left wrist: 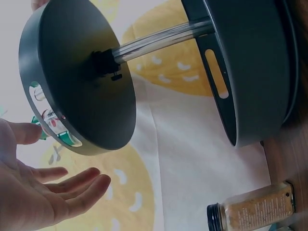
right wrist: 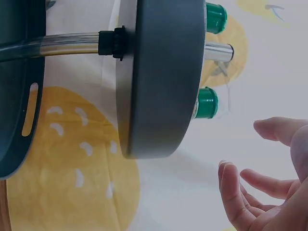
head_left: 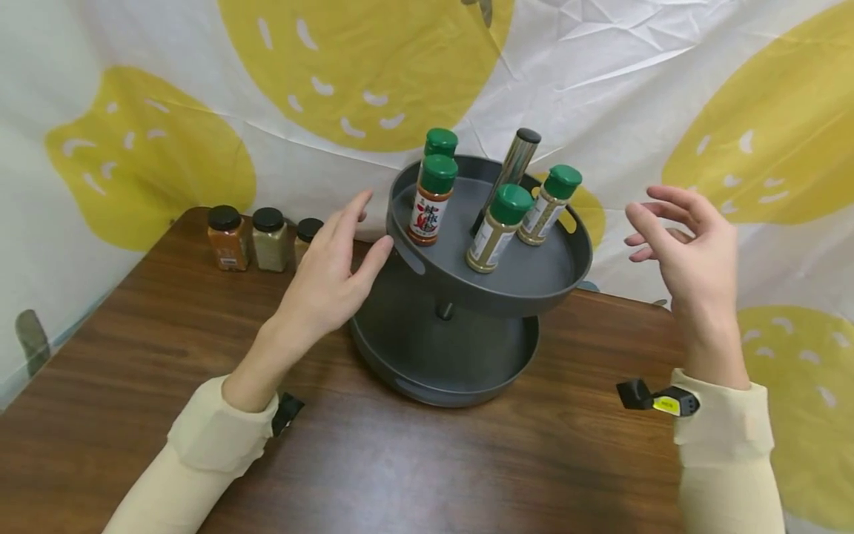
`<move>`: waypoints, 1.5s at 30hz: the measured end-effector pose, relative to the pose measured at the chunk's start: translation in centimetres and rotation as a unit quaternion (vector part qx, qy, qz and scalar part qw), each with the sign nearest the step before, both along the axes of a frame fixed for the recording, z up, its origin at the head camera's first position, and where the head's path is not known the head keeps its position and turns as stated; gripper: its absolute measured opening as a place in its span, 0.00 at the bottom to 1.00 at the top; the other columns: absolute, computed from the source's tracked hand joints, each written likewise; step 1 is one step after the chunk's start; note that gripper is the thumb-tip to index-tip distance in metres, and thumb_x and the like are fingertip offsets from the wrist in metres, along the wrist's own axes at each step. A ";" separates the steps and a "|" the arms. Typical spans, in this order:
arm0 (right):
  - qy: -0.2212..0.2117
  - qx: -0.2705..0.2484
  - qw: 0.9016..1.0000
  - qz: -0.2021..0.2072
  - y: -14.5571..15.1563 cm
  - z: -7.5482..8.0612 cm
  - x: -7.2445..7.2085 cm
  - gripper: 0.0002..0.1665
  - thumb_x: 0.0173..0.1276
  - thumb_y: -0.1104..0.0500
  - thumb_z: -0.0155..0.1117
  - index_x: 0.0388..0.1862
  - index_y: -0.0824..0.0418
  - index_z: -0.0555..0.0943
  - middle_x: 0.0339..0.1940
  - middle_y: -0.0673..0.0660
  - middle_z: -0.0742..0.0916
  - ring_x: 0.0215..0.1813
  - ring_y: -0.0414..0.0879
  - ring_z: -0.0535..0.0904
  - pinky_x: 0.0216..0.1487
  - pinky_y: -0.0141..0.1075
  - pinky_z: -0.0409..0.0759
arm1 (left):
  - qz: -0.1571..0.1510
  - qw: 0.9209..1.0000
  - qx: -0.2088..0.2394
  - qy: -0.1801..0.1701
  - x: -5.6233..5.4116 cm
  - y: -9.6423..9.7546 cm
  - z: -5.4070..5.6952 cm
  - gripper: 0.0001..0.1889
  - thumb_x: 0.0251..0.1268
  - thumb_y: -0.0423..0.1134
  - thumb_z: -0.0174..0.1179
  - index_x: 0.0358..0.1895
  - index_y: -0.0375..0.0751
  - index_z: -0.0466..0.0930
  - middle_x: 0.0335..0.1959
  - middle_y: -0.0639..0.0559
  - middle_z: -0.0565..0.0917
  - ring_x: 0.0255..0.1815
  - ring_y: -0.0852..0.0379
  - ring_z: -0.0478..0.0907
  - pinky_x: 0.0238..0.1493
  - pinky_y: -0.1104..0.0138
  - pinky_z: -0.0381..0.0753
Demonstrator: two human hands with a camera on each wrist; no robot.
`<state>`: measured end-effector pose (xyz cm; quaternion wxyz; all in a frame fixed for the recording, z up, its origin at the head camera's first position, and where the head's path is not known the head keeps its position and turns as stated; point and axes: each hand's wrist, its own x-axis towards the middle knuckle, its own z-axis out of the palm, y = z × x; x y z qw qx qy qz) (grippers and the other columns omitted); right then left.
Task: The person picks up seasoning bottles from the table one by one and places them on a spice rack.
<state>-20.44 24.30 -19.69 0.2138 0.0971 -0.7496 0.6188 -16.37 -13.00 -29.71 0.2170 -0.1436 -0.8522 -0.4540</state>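
A dark grey two-tier round tray stand is on the table, its upper tray (head_left: 547, 256) set above the lower tray (head_left: 443, 374) on a metal post (head_left: 517, 163). On the upper tray are a red-powder spice bottle (head_left: 428, 211), another green-capped bottle (head_left: 441, 141) partly hidden behind it, and two bottles of paler seasoning, front (head_left: 494, 233) and right (head_left: 550, 200). My left hand (head_left: 330, 271) is at the upper tray's left rim, fingers spread; whether the thumb touches it I cannot tell. Well off to the right, my right hand (head_left: 694, 237) is raised with loosely bent fingers, holding nothing.
Black-capped square spice jars stand at the table's back left: an orange one (head_left: 229, 241), a pale one (head_left: 270, 241) and a third (head_left: 307, 233) partly behind my left hand. A lemon-patterned cloth (head_left: 360, 67) hangs behind the brown wooden table (head_left: 400, 467).
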 end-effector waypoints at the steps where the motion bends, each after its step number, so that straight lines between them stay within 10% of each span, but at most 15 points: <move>1: -0.003 0.000 1.000 -0.003 0.1 -0.2 0.0 0.24 0.60 0.63 0.78 0.55 0.62 0.84 0.45 0.58 0.83 0.25 0.42 0.84 0.25 0.29 0.82 | 0.001 1.000 0.000 0.002 0.0 0.0 -0.1 0.34 0.78 0.49 0.53 0.79 0.41 0.56 0.69 0.37 0.70 0.70 0.42 0.66 0.69 0.45 0.64; 26: -0.060 0.008 0.998 0.015 1.4 -7.3 -0.5 0.18 0.66 0.61 0.73 0.54 0.61 0.84 0.43 0.52 0.86 0.27 0.40 0.86 0.27 0.29 0.83 | 0.022 1.000 -0.001 -0.012 -0.9 -1.4 -0.6 0.33 0.78 0.47 0.54 0.78 0.37 0.57 0.68 0.34 0.70 0.69 0.39 0.67 0.68 0.44 0.65; 45: -0.081 0.147 0.985 0.025 0.3 -11.6 -0.7 0.17 0.73 0.57 0.66 0.58 0.60 0.80 0.43 0.46 0.85 0.33 0.40 0.86 0.32 0.29 0.84 | 0.036 0.999 0.003 -0.027 -2.5 -2.9 -1.4 0.32 0.78 0.46 0.52 0.77 0.34 0.58 0.66 0.31 0.70 0.62 0.36 0.70 0.61 0.43 0.69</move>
